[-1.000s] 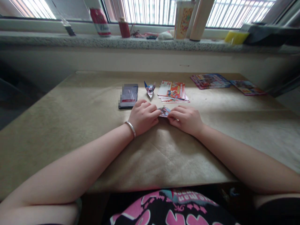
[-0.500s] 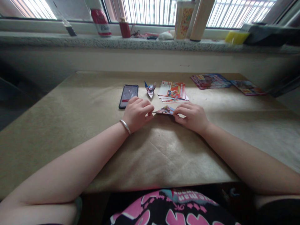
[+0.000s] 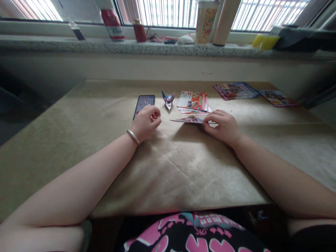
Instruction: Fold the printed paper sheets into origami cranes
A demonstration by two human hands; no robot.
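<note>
Since the earlier frames, the left hand [image 3: 146,121] has drawn away from the paper toward the left, and the right hand [image 3: 222,128] has shifted rightward, bringing the folded printed paper [image 3: 191,119] with it. The paper lies at the centre of the frame, slightly right of the midline, its narrow point directed left; its right end is grasped between the thumb and fingers of the right hand. The left hand, released from the paper, has loosely curled fingers with nothing visible in them; it partly covers the lower end of the phone [image 3: 144,101], though contact between the two cannot be determined. A silver bangle [image 3: 133,137] encircles the left wrist. Above the paper in the frame are a folded paper figure [image 3: 168,101], with pointed tips, and a fanned pile of orange-and-white cards [image 3: 193,100]. Two groups of colourful printed sheets, one larger [image 3: 236,91] and one smaller [image 3: 278,98], occupy the upper right of the table [image 3: 78,140]. A red-and-white can [image 3: 112,25] stands on the sill [image 3: 157,49] at upper left.
</note>
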